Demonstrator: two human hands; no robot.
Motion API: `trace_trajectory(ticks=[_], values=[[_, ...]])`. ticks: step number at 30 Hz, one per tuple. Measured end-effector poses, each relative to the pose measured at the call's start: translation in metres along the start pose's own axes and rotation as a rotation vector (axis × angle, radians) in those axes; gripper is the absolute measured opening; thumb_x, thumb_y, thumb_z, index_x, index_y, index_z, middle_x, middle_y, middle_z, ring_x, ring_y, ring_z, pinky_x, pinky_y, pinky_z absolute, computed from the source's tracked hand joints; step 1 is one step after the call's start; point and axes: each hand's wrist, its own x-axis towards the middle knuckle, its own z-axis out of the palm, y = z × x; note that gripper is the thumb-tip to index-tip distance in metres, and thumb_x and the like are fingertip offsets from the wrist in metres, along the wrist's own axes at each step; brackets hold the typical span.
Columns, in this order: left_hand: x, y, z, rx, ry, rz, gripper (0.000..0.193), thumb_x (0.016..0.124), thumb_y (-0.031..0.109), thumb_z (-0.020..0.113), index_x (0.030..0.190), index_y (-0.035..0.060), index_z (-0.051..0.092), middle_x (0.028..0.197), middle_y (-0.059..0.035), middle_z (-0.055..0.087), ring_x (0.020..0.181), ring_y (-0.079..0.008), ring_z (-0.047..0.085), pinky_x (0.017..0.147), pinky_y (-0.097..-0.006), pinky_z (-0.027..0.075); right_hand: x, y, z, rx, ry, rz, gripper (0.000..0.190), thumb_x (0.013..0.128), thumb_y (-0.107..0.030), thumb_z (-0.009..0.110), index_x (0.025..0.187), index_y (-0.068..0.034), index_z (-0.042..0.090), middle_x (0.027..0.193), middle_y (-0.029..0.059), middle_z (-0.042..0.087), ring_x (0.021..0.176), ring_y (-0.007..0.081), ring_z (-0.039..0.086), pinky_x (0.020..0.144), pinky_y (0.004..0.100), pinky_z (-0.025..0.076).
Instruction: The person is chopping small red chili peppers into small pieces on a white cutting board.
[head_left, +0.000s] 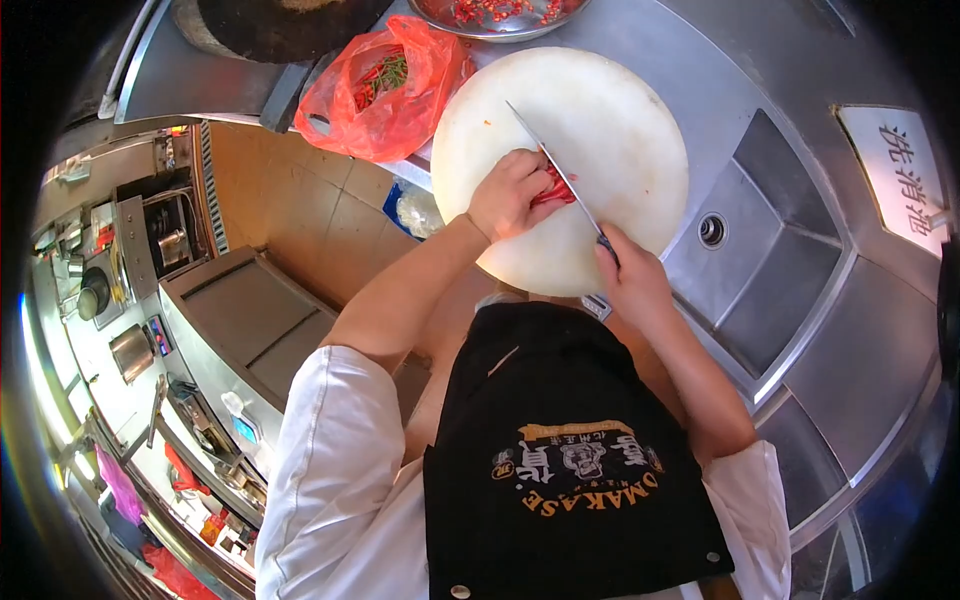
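Note:
A round white cutting board (600, 97) lies before me on the steel counter. On it my left hand (511, 191) presses down a small bunch of red chili peppers (553, 189), fingers curled over them. My right hand (636, 277) grips the dark handle of a kitchen knife (588, 214). Its blade runs diagonally across the board, right beside my left fingertips and against the chilies. A few tiny red and orange bits are scattered on the board. My left fingers partly hide the chilies.
Left of the board sits a red plastic bag (420, 112) holding red chilies with green stems. A steel bowl (517, 30) of chopped chilies stands beyond the board. At the right is a steel sink (765, 225); a dark wok (285, 34) is at the upper left.

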Motion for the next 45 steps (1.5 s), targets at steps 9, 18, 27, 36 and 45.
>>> trace_trajectory(ticks=[9, 18, 27, 36, 45], values=[[0.000, 0.003, 0.006, -0.023, 0.031, -0.032, 0.028, 0.076, 0.018, 0.084, 0.094, 0.0066, 0.066, 0.107, -0.0125, 0.061, 0.101, -0.0343, 0.059, 0.087, -0.0430, 0.051, 0.056, -0.007, 0.004, 0.055, 0.086, -0.005, 0.033, 0.101, -0.030, 0.056, 0.126, -0.010, 0.061, 0.096, 0.0215, 0.071, 0.087, 0.0420, 0.069, 0.075, 0.0480, 0.054], [-0.001, 0.009, 0.002, -0.009, 0.048, -0.058, 0.025, 0.075, 0.015, 0.085, 0.088, 0.0063, 0.066, 0.108, -0.0124, 0.061, 0.101, -0.0334, 0.059, 0.086, -0.0417, 0.051, -0.041, -0.007, -0.031, -0.027, 0.029, -0.011, 0.033, 0.099, -0.022, 0.060, 0.127, -0.006, 0.059, 0.092, 0.0233, 0.070, 0.085, 0.0430, 0.069, 0.072, 0.0479, 0.054], [0.001, 0.006, 0.000, 0.007, 0.046, -0.049, 0.025, 0.074, 0.014, 0.086, 0.087, 0.0064, 0.066, 0.106, -0.0117, 0.062, 0.100, -0.0324, 0.059, 0.086, -0.0412, 0.052, -0.005, -0.011, -0.015, 0.025, -0.057, 0.081, 0.029, 0.099, -0.023, 0.060, 0.123, -0.007, 0.059, 0.086, 0.0231, 0.070, 0.081, 0.0443, 0.068, 0.069, 0.0510, 0.053], [-0.004, 0.014, 0.007, -0.005, 0.039, -0.053, 0.032, 0.074, 0.018, 0.085, 0.100, 0.0070, 0.068, 0.110, -0.0129, 0.060, 0.101, -0.0332, 0.059, 0.087, -0.0411, 0.052, 0.073, -0.011, 0.021, -0.073, -0.063, 0.075, 0.038, 0.102, -0.037, 0.051, 0.129, -0.012, 0.058, 0.098, 0.0220, 0.072, 0.090, 0.0443, 0.069, 0.081, 0.0534, 0.054], [-0.013, 0.020, -0.005, 0.100, 0.061, -0.022, 0.034, 0.075, 0.022, 0.084, 0.099, 0.0070, 0.065, 0.116, -0.0143, 0.056, 0.107, -0.0354, 0.054, 0.092, -0.0440, 0.050, 0.080, 0.012, 0.021, 0.019, -0.088, 0.110, 0.041, 0.103, -0.036, 0.053, 0.135, -0.010, 0.055, 0.087, 0.0160, 0.072, 0.070, 0.0288, 0.071, 0.068, 0.0416, 0.054]])
